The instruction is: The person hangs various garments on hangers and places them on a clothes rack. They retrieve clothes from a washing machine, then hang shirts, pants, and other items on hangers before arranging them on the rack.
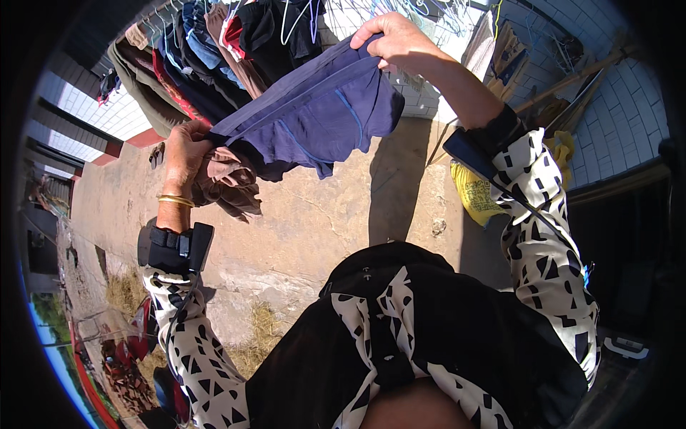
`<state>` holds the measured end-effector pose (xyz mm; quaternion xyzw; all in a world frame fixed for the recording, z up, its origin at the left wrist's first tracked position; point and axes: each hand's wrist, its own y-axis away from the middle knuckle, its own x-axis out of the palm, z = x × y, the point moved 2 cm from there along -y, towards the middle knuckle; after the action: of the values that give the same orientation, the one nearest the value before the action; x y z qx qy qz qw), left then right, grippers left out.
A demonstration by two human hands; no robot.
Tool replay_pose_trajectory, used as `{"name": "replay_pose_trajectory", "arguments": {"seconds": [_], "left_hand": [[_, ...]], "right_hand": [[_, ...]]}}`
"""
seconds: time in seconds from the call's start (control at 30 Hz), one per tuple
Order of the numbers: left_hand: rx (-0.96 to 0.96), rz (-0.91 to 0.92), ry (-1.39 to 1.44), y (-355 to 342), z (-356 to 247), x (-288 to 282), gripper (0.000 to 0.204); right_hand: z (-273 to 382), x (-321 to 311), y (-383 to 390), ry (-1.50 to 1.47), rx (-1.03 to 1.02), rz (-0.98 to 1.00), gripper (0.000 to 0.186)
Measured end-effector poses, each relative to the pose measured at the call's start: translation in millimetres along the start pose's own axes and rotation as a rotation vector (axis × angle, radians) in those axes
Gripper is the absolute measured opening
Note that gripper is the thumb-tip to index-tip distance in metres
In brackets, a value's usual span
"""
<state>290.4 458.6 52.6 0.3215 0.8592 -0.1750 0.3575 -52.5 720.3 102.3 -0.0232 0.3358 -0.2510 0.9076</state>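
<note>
Stretched between my hands is a navy garment with a long band along its top and lighter blue seams, hanging in folds. My left hand grips the band's lower-left end, with a crumpled brownish cloth hanging beside it, against the fingers. My right hand is raised higher, pinching the other end of the band between thumb and fingers.
Clothes on hangers and bare wire hangers hang ahead by a tiled wall. A yellow sack and wooden poles are at right. Concrete ground has straw; red objects lie lower left.
</note>
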Motion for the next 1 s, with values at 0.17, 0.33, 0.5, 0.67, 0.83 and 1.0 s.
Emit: {"name": "replay_pose_trajectory", "arguments": {"seconds": [0.17,0.33,0.5,0.67,0.83,1.0], "left_hand": [[0.098,0.075,0.022,-50,-28,-13,0.020],[0.103,0.166,0.119,-60,-52,-20,0.017],[0.080,0.244,0.326,-56,-47,-22,0.010],[0.069,0.328,0.417,-54,-18,-32,0.011],[-0.077,0.245,0.322,-44,3,-40,0.027],[0.075,0.420,0.316,-12,-20,-43,0.013]], "right_hand": [[0,-20,-21,0.298,0.081,-0.052,0.016],[-9,-33,-31,0.149,0.222,-0.051,0.011],[-11,-40,-33,-0.267,0.266,0.105,0.015],[-8,-43,-36,-0.345,0.227,0.188,0.015],[-6,-29,-44,-0.219,0.344,0.176,0.015],[-7,-13,-35,0.153,0.377,0.215,0.018]]}}
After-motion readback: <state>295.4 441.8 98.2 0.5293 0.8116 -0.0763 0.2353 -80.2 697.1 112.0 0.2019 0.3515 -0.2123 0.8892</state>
